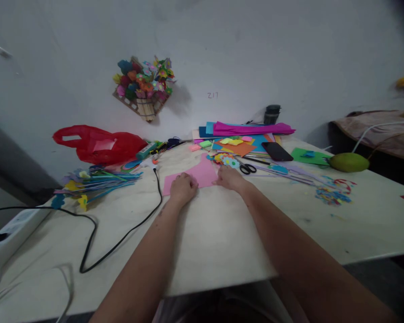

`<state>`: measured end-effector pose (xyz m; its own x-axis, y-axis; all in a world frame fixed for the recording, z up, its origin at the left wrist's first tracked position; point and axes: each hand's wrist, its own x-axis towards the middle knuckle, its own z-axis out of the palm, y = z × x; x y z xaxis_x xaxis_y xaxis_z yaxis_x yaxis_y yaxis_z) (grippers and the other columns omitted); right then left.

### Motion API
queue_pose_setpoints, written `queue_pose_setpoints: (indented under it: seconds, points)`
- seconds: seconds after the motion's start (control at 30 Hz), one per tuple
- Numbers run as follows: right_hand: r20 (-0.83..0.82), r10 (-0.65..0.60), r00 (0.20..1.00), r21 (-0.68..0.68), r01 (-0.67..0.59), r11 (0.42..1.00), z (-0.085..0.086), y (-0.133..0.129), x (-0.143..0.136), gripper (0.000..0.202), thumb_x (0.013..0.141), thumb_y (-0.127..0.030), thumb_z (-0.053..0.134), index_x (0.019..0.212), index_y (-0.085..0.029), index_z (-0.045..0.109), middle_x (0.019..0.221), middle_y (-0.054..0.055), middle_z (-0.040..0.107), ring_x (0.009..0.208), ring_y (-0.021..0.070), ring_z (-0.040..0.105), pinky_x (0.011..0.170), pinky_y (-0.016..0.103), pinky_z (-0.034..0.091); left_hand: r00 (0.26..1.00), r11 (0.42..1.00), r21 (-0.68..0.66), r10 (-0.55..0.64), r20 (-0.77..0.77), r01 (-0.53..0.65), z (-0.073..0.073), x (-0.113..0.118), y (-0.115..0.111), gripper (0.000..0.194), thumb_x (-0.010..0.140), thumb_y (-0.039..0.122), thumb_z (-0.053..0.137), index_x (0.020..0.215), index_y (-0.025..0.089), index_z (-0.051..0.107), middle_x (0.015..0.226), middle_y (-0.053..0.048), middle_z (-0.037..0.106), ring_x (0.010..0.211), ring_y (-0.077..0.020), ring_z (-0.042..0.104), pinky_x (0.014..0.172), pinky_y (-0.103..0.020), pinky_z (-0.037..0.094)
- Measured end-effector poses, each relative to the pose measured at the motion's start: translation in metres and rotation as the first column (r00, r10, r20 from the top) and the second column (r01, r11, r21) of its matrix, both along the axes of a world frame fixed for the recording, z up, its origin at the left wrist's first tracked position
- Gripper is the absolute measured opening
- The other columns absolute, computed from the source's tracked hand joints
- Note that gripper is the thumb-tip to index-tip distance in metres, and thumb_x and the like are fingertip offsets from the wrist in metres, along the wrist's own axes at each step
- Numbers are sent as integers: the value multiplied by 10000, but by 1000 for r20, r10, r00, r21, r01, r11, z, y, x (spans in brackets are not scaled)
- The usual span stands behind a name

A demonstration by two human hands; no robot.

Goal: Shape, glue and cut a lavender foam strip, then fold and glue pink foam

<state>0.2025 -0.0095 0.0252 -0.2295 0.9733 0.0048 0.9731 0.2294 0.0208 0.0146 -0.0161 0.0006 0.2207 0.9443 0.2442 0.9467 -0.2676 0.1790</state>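
A pink craft sheet point(205, 174) lies on the table in front of me, with a curved notch in its far edge. My left hand point(183, 188) rests on its left half, fingers curled and pressing the sheet down. At the sheet's right edge, my right hand point(230, 178) has its fingers closed on the near corner. Just beyond the right hand are black-handled scissors point(248, 169) and several colourful flower cut-outs point(229, 160).
A black cable point(134, 229) loops across the left side, near a bundle of paper-flower stems point(101, 184) and a red plastic bag point(104, 146). Coloured sheets point(249, 130), a phone point(277, 151), a green mango-like fruit point(348, 162) and paper scraps point(333, 196) lie to the right.
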Motion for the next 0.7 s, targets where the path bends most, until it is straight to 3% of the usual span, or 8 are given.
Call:
queue_pose_setpoints:
  seconds: [0.47, 0.7]
  points:
    - [-18, -154, 988, 0, 154, 988, -12, 9, 6, 653, 758, -656, 439, 1018, -99, 657, 1135, 211, 511, 1085, 331, 438, 868, 411, 361, 999, 999, -1, 50, 10, -50, 2, 3, -3, 280, 780, 381, 450, 794, 158, 618, 1066, -127, 562, 992, -282, 470, 797, -380, 380]
    - [-5, -140, 990, -32, 140, 990, -8, 8, 9, 680, 752, -689, 403, 1023, -119, 656, 1148, 205, 506, 1088, 330, 440, 852, 396, 375, 998, 998, 26, 60, 3, -60, 3, 4, -5, 289, 791, 379, 430, 794, 163, 622, 1039, -120, 576, 987, -284, 458, 799, -379, 380]
